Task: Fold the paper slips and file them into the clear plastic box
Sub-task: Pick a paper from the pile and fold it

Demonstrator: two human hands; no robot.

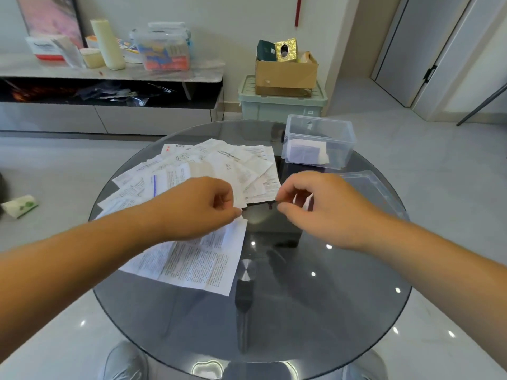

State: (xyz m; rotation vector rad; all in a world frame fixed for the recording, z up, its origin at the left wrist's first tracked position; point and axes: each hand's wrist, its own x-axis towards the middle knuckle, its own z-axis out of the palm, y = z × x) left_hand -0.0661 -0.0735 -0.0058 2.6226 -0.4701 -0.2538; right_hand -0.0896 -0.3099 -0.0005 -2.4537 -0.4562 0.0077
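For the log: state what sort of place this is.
Likely a home living room: a low console, a round glass table, and a cardboard box on a storage bin by the wall.

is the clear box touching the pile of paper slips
Apart. The head view shows a strip of bare glass table between the clear box and the pile of slips.

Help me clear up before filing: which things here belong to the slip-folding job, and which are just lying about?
Job: paper slips, clear box, lid beside it.
Lying about: cardboard box, green bin, tub on the shelf, white packet on the floor.
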